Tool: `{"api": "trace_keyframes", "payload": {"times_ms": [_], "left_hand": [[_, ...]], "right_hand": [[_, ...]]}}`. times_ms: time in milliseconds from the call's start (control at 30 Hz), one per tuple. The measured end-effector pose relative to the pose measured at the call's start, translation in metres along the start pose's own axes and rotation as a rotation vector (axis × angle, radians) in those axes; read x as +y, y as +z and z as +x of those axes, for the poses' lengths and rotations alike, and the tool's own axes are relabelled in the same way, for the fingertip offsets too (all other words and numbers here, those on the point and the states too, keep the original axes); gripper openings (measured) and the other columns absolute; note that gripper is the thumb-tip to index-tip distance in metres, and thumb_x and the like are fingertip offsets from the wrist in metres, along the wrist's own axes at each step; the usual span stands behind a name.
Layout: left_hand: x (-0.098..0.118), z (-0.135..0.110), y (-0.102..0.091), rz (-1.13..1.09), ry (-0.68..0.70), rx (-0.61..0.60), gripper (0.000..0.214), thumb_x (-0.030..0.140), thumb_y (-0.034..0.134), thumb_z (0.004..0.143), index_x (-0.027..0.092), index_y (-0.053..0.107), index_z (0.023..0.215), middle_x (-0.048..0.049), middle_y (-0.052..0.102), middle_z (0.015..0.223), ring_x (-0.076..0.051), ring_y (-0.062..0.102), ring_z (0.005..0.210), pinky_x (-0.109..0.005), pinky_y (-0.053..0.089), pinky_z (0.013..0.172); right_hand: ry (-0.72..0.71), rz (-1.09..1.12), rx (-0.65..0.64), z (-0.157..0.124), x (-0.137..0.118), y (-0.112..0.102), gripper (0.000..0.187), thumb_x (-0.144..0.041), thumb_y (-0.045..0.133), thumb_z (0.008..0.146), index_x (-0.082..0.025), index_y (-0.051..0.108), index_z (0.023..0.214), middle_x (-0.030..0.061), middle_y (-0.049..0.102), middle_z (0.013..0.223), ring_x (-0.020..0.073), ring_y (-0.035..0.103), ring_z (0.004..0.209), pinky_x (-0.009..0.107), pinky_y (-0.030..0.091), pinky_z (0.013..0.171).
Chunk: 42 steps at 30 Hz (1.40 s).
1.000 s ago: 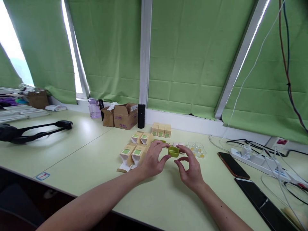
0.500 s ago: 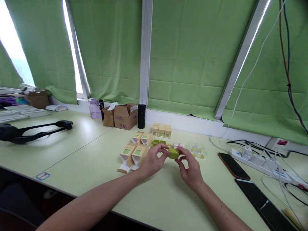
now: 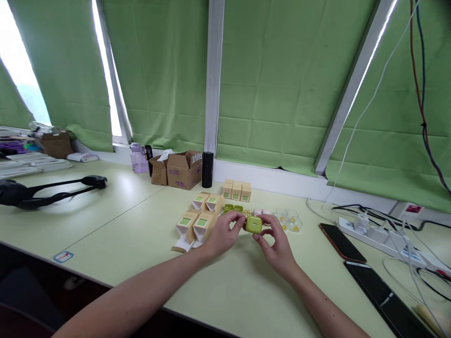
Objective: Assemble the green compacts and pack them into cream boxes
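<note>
A small green square case [image 3: 253,225] with rounded corners is held above the table, its flat face with a small oblong mark turned toward me. My left hand [image 3: 227,232] pinches its left edge between thumb and fingers. At the right and lower edges, the thumb and fingers of my right hand [image 3: 278,244] grip it. Just behind are more green pieces [image 3: 233,208], small yellow pieces [image 3: 247,213], pale pink pieces [image 3: 261,212] partly covered by my fingers, and clear cups [image 3: 289,219] with yellow bits inside. Left of my left hand stand several opened cartons [image 3: 186,220] with green labels.
Three closed small cartons [image 3: 237,190] stand by the wall, near a black cylinder [image 3: 207,170] and a brown cardboard box [image 3: 183,171]. On the right lie two dark phone-like devices, one [image 3: 342,242] smaller, and a white power strip [image 3: 382,240] with tangled cables.
The green case has been tilted between my fingers, so its flat face with the mark now shows instead of its side. My hands have shifted only slightly.
</note>
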<state>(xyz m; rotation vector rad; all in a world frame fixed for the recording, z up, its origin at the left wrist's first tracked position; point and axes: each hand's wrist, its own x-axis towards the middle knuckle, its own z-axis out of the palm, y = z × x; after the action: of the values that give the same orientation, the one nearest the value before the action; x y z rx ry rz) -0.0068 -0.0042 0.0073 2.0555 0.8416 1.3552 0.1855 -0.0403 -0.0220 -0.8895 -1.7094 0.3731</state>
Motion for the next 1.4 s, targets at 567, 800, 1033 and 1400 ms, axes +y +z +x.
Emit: {"api": "trace_keyframes", "payload": {"times_ms": [567,800,1033,1400], "left_hand": [[-0.007,-0.002,-0.006,0.307,0.392,-0.072,0.054,0.009,0.063,0.088,0.026,0.051,0.138,-0.01,0.06,0.132,-0.028,0.047,0.124,-0.05,0.047,0.106],[-0.005,-0.006,-0.004,0.447,0.492,-0.158,0.057,0.005,0.058,0.091,0.031,0.053,0.142,-0.0093,0.055,0.137,-0.028,0.044,0.127,-0.048,0.043,0.109],[-0.007,-0.004,-0.003,0.316,0.393,-0.172,0.044,0.014,0.065,0.092,0.029,0.062,0.133,-0.0095,0.06,0.129,-0.028,0.049,0.126,-0.048,0.044,0.109],[-0.028,0.017,-0.009,-0.148,-0.173,0.07,0.051,0.023,0.079,0.078,0.026,0.067,0.128,-0.0074,0.069,0.128,-0.023,0.064,0.107,-0.04,0.052,0.096]], "right_hand": [[0.13,0.183,0.019,0.0,-0.001,0.001,0.032,-0.041,0.066,0.094,-0.028,0.057,0.122,0.0078,0.059,0.123,0.0234,0.061,0.111,0.036,0.057,0.085],[0.138,0.184,-0.024,-0.001,0.0,0.003,0.03,-0.043,0.065,0.095,-0.027,0.059,0.12,0.0081,0.062,0.123,0.0231,0.064,0.11,0.035,0.058,0.086],[0.103,0.108,-0.022,-0.001,0.003,0.002,0.03,-0.042,0.061,0.098,-0.027,0.061,0.124,0.0089,0.064,0.126,0.0242,0.063,0.114,0.035,0.059,0.085],[-0.169,-0.806,-0.189,0.001,0.033,-0.002,0.033,-0.011,0.055,0.091,-0.023,0.069,0.118,0.01,0.069,0.129,0.0305,0.052,0.129,0.048,0.044,0.107]]}}
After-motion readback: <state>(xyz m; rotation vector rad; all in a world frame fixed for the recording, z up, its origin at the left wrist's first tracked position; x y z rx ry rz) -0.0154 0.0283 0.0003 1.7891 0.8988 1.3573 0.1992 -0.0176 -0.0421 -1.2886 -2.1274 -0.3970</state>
